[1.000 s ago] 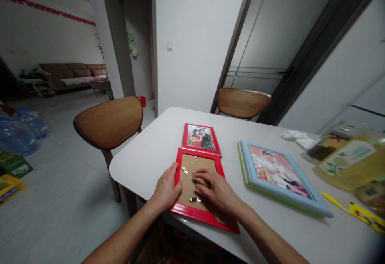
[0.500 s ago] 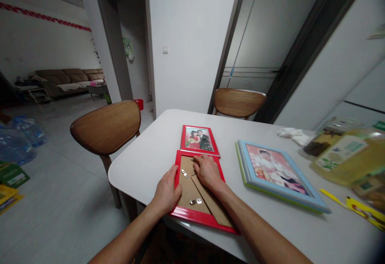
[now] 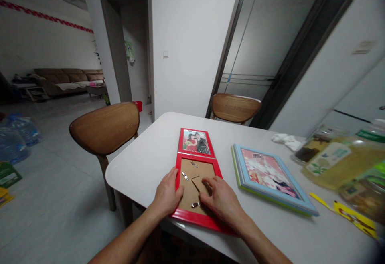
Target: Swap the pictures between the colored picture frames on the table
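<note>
A red picture frame (image 3: 197,218) lies face down on the table, its brown backing board (image 3: 187,194) facing up. My left hand (image 3: 166,194) is closed around its left edge, thumb on top. My right hand (image 3: 225,200) rests over the right side of the backing, fingers bent and thumb apart from the index finger, covering most of the stand flap (image 3: 195,185). Metal clips show at the top (image 3: 194,164), left (image 3: 185,176) and bottom (image 3: 195,204) of the board. Beyond the far edge is a hinged-looking second red frame (image 3: 197,142) with a couple's photo.
A stack of frames with a light blue one (image 3: 270,176) on top sits to the right. Farther right are a yellow-green bottle (image 3: 331,160), jars, a crumpled white tissue (image 3: 287,140) and a yellow utensil (image 3: 355,218). Wooden chairs (image 3: 105,127) stand at the table's left and far sides.
My right hand has moved from the top clip down toward the lower right of the backing, uncovering that clip. My left hand stays on the frame's edge. The view has shifted slightly.
</note>
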Tool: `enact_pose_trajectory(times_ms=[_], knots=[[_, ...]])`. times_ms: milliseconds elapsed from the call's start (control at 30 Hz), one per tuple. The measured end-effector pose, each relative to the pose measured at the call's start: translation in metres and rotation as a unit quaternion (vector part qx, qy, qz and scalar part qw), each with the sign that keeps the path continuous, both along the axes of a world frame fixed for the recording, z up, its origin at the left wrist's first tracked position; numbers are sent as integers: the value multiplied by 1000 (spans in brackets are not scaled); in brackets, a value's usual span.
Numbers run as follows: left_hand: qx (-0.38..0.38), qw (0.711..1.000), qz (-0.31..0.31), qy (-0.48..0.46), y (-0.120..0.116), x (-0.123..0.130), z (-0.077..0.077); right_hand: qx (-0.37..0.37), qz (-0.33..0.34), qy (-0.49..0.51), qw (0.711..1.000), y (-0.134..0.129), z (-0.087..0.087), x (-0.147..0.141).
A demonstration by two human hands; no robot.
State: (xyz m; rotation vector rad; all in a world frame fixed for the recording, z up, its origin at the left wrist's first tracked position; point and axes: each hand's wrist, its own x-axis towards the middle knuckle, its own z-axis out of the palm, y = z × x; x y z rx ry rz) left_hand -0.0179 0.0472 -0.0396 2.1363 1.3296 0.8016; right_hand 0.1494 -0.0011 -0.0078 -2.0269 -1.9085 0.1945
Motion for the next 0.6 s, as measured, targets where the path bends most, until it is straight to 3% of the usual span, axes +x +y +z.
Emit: enact_pose_trajectory(times_ms=[133,200,367,467,600], knots=[[-25,999,-4,-35,-1,2,9,-4,3,1,1000,3,16,5],[-34,995,0,-97,-1,5,17,9,2,-1,1000,1,27,4],[-131,948,37,-286,3,9,31,70,24,34,997,-6,45,-7],[-168,937,54,-302,8,-6,33,80,34,69,994,-7,40,-1],[-190,928,95,-306,18,-48,32,48,-43,21,998,-6,15,25]])
